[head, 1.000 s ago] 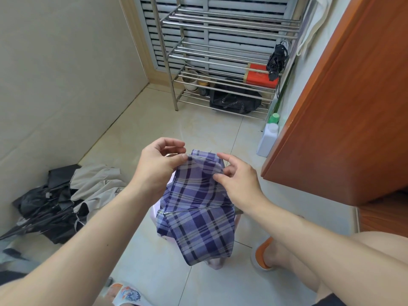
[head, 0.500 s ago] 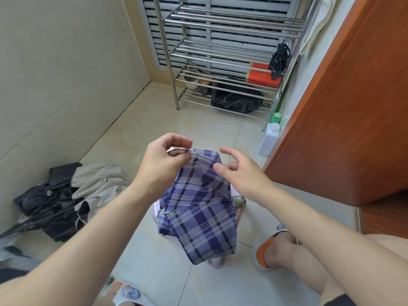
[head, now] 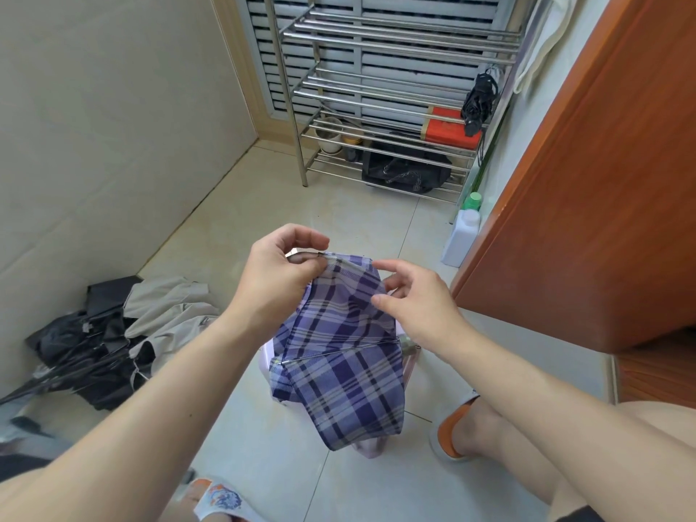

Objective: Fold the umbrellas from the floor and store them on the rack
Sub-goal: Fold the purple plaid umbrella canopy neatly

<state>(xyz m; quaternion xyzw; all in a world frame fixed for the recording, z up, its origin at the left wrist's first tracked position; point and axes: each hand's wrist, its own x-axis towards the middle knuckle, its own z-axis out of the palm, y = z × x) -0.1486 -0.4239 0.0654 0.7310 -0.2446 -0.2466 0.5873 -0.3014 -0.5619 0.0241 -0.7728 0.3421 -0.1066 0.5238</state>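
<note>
Soft, even daylight filled the room, brightest on the floor tiles (head: 350, 216) at 12 o'clock before the louvred window (head: 395, 50). Shadows were faint. Wide-angle distortion bowed the wall (head: 94, 126) at 10 o'clock and the door (head: 602, 182) at 2 o'clock. Focus stayed sharp.

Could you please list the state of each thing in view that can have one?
Plaid umbrella: half folded, draped over a stool.
Left hand: pinches its rib tip.
Right hand: open, touching the cloth.
Floor umbrellas: unfolded, heaped.
Black umbrella: folded, hanging on the rack.
White bottle: capped, upright.
</note>
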